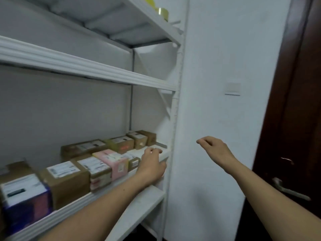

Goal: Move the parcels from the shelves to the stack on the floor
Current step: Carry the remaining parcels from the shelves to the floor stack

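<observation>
Several parcels stand in two rows on a white metal shelf (165, 153): brown cardboard boxes (69, 181) with white labels, a pink box (112, 162), a blue and purple box (26, 204) at the near left, and small brown boxes (140, 139) at the far end. My left hand (152, 165) reaches over the shelf's right end, next to a small brown box (134, 162), fingers loosely curled and holding nothing. My right hand (214, 148) hovers in front of the white wall, right of the shelf post, fingers loosely curled and empty. The stack on the floor is out of view.
The shelf above (86, 66) shows no parcels. A top shelf carries yellow tape rolls (162, 12). The white upright post (174, 119) stands between my hands. A light switch (232, 88) sits on the wall, and a dark wooden door with a handle (286, 188) is at right.
</observation>
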